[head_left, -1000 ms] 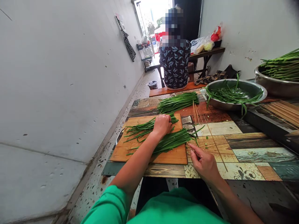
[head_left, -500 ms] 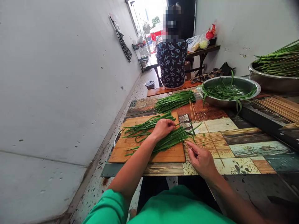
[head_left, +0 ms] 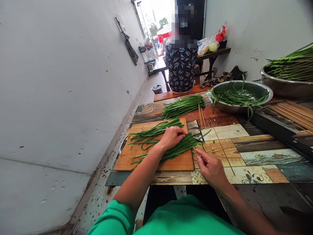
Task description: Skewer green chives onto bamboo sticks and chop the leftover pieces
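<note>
My right hand (head_left: 210, 167) pinches a thin bamboo skewer (head_left: 195, 150) at the right edge of the wooden cutting board (head_left: 133, 158). The skewer's far end meets a bundle of garlic chives (head_left: 182, 147) lying across the board. Over the upper edge of that bundle, my left hand (head_left: 172, 137) has its fingers curled and pinched on chives; its fingertips are partly hidden. A second, looser bunch of chives (head_left: 156, 130) lies higher on the board. Beyond the board rests a thick row of chives (head_left: 182, 106), with several skewers (head_left: 201, 117) at its right end.
A steel bowl (head_left: 220, 105) of loose chives stands at the back right, near a larger bowl (head_left: 281, 86) of skewered greens. A dark-handled knife (head_left: 276, 130) and a pile of skewers (head_left: 293, 112) lie at right. A person (head_left: 181, 68) sits beyond the table, back turned.
My left hand has shifted slightly right and down, closer over the near chive bundle. My right hand and the skewer stay put. The seated person has leaned a little to the right.
</note>
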Demonstrator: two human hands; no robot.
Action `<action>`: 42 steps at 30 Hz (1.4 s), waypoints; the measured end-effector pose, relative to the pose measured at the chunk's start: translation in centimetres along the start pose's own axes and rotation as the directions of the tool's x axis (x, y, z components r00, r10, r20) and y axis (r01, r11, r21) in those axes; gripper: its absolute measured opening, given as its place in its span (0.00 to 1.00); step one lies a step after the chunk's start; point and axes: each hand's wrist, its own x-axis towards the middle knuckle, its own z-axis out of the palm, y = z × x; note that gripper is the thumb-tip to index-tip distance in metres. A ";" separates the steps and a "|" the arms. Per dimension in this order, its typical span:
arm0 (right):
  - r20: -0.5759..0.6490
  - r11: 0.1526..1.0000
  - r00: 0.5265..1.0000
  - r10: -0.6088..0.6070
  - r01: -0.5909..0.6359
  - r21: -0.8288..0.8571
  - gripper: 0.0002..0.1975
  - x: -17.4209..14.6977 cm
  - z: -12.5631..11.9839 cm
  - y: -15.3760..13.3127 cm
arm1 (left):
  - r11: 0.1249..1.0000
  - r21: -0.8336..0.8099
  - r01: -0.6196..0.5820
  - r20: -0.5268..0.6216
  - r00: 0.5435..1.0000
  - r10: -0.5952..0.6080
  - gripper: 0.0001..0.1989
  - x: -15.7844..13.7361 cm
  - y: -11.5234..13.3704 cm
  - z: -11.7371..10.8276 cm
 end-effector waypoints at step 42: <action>-0.015 0.999 0.999 -0.034 0.034 0.007 0.18 0.0 0.1 0.0 | 0.978 -0.125 0.164 -0.053 0.984 -0.172 0.09 1.1 -1.3 0.4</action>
